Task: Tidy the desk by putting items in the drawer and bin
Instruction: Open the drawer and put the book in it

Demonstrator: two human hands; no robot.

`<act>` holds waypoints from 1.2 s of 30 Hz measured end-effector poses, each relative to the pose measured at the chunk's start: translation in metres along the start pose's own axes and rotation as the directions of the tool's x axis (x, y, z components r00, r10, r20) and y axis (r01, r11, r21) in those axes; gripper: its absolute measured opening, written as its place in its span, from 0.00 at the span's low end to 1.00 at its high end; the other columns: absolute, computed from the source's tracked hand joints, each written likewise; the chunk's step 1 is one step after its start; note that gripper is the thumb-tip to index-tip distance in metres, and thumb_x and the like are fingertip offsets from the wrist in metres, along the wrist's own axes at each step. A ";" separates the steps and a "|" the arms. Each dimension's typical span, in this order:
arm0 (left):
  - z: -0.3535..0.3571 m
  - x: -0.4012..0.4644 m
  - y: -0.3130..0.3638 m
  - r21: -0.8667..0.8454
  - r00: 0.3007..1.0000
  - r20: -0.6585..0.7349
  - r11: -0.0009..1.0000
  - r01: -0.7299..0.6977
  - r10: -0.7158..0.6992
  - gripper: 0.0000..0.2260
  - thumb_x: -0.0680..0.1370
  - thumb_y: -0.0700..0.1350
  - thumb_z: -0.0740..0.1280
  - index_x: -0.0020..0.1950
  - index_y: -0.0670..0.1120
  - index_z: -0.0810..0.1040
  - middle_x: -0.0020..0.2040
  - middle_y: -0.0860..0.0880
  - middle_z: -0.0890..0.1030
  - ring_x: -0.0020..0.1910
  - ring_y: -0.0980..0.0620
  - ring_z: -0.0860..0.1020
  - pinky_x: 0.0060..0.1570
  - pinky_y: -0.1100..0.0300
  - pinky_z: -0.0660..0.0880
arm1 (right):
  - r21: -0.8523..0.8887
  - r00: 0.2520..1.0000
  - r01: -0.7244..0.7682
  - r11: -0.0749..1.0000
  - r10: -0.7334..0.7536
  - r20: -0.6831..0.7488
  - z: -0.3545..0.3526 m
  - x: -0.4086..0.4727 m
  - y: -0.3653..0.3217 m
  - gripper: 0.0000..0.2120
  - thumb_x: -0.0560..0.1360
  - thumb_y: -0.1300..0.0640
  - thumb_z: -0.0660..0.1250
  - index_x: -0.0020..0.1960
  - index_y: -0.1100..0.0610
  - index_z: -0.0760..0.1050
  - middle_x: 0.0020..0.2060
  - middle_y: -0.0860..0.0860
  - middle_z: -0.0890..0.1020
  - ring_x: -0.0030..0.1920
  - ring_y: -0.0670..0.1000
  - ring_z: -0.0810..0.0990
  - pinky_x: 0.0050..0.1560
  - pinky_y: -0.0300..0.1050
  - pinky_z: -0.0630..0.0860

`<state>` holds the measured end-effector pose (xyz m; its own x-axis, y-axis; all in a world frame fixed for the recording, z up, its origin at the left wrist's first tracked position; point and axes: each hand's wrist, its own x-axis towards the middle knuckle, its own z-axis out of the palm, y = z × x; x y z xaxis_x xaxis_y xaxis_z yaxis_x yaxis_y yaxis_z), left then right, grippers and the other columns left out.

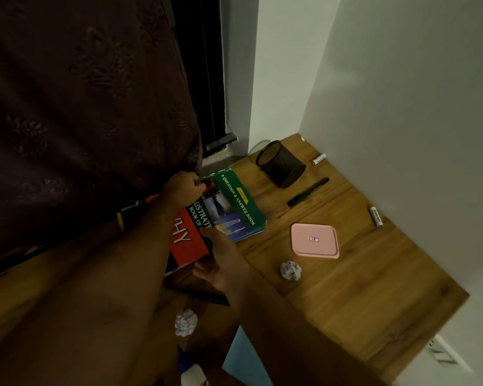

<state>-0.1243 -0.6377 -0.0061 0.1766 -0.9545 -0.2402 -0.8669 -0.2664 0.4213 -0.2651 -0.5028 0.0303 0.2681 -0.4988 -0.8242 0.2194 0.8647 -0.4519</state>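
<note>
both forearms hide much of the book [229, 207]; grip unclear.

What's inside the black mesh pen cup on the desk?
The pen cup looks empty as far as its open mouth shows; its bottom is dark and hidden. A black pen lies outside, beside it.

1 head-worn wide-angle view looks steeply down, close over the wooden desk [360, 288] in a wall corner.
</note>
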 end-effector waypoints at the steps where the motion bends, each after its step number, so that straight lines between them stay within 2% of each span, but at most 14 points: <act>1: 0.002 0.001 -0.002 0.008 1.000 0.002 1.000 0.001 -0.001 0.11 0.75 0.47 0.65 0.51 0.41 0.80 0.48 0.39 0.78 0.49 0.39 0.78 0.47 0.53 0.75 | 0.006 1.000 0.000 1.000 0.000 -0.003 -0.001 0.001 0.000 0.08 0.78 0.50 0.64 0.43 0.52 0.72 0.38 0.51 0.78 0.53 0.52 0.78 0.64 0.55 0.72; 4: 0.008 0.003 -0.004 0.032 1.000 -0.016 0.999 0.001 -0.001 0.13 0.77 0.48 0.64 0.56 0.42 0.79 0.56 0.38 0.74 0.56 0.38 0.74 0.55 0.51 0.72 | 0.044 1.000 0.012 0.999 -0.012 -0.011 -0.003 0.005 0.003 0.07 0.78 0.49 0.65 0.45 0.52 0.73 0.41 0.53 0.79 0.52 0.55 0.78 0.65 0.55 0.73; 8: 0.011 0.004 -0.002 0.088 1.000 -0.021 0.996 0.013 -0.011 0.16 0.77 0.50 0.62 0.60 0.43 0.78 0.60 0.38 0.73 0.60 0.36 0.72 0.61 0.48 0.70 | 0.128 0.999 0.047 0.991 -0.046 -0.014 -0.004 0.011 0.011 0.07 0.77 0.49 0.66 0.47 0.52 0.73 0.46 0.55 0.80 0.58 0.58 0.78 0.64 0.55 0.74; 12: 0.009 0.003 0.004 0.176 0.999 0.001 0.984 0.037 -0.038 0.20 0.76 0.57 0.63 0.63 0.47 0.76 0.64 0.40 0.72 0.64 0.38 0.70 0.65 0.46 0.62 | 0.183 0.998 0.069 0.981 -0.068 -0.014 -0.006 0.015 0.018 0.12 0.76 0.48 0.68 0.51 0.55 0.73 0.47 0.57 0.81 0.54 0.57 0.80 0.61 0.53 0.77; 15: 0.008 0.006 0.005 0.174 0.999 0.026 0.984 0.031 -0.036 0.24 0.74 0.63 0.65 0.62 0.48 0.77 0.63 0.40 0.75 0.64 0.38 0.71 0.64 0.46 0.64 | 0.214 0.998 0.067 0.975 -0.065 -0.015 -0.007 0.016 0.020 0.16 0.74 0.47 0.69 0.55 0.56 0.72 0.51 0.58 0.81 0.55 0.58 0.80 0.59 0.53 0.77; 18: 0.002 0.004 0.008 0.160 0.998 0.051 0.987 0.018 -0.026 0.26 0.73 0.65 0.65 0.61 0.47 0.78 0.61 0.41 0.77 0.62 0.39 0.74 0.62 0.48 0.66 | 0.232 0.998 0.062 0.971 -0.060 -0.016 -0.010 0.015 0.021 0.14 0.74 0.47 0.69 0.52 0.56 0.72 0.50 0.59 0.80 0.55 0.59 0.80 0.59 0.54 0.77; 23: -0.008 -0.003 0.016 0.065 0.997 0.074 0.997 -0.031 0.026 0.26 0.73 0.66 0.65 0.56 0.44 0.80 0.54 0.41 0.81 0.51 0.42 0.79 0.51 0.55 0.75 | 0.251 0.998 0.058 0.966 -0.060 0.002 -0.014 0.013 0.024 0.16 0.74 0.48 0.69 0.54 0.57 0.72 0.50 0.59 0.81 0.55 0.59 0.80 0.60 0.56 0.77; 27: -0.026 -0.017 0.028 0.090 0.991 0.082 0.989 -0.115 0.107 0.24 0.75 0.64 0.64 0.58 0.46 0.78 0.54 0.42 0.80 0.51 0.43 0.79 0.48 0.56 0.73 | 0.270 0.997 0.071 0.960 -0.077 0.014 -0.014 0.009 0.027 0.13 0.75 0.51 0.68 0.54 0.56 0.72 0.49 0.59 0.80 0.55 0.59 0.80 0.59 0.55 0.78; 30: -0.044 -0.031 0.035 0.107 0.979 0.049 0.973 -0.203 0.198 0.24 0.74 0.67 0.63 0.55 0.47 0.77 0.51 0.44 0.81 0.46 0.45 0.78 0.46 0.56 0.73 | 0.280 0.994 0.094 0.955 -0.105 0.023 -0.013 0.004 0.029 0.12 0.75 0.53 0.68 0.56 0.57 0.73 0.46 0.57 0.80 0.50 0.56 0.80 0.56 0.53 0.79; 33: -0.058 -0.053 0.038 0.160 0.960 -0.025 0.949 -0.272 0.279 0.25 0.74 0.68 0.61 0.55 0.47 0.75 0.51 0.44 0.81 0.49 0.43 0.79 0.44 0.56 0.72 | 0.277 0.989 0.131 0.952 -0.143 0.024 -0.011 -0.002 0.031 0.08 0.76 0.54 0.67 0.53 0.57 0.74 0.41 0.56 0.80 0.43 0.54 0.80 0.56 0.52 0.78; 36: -0.075 -0.078 0.043 0.182 0.935 -0.142 0.937 -0.300 0.326 0.21 0.75 0.65 0.62 0.53 0.47 0.74 0.49 0.44 0.80 0.49 0.43 0.79 0.42 0.56 0.68 | 0.217 0.981 0.187 0.958 -0.192 -0.001 -0.005 -0.008 0.030 0.09 0.78 0.54 0.66 0.55 0.57 0.74 0.44 0.55 0.83 0.45 0.54 0.82 0.60 0.54 0.78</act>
<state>-0.1408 -0.5847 0.0960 -0.0520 -0.9980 0.0369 -0.9497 0.0608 0.3071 -0.2657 -0.4727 0.0212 0.2206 -0.6554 -0.7224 0.4643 0.7219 -0.5131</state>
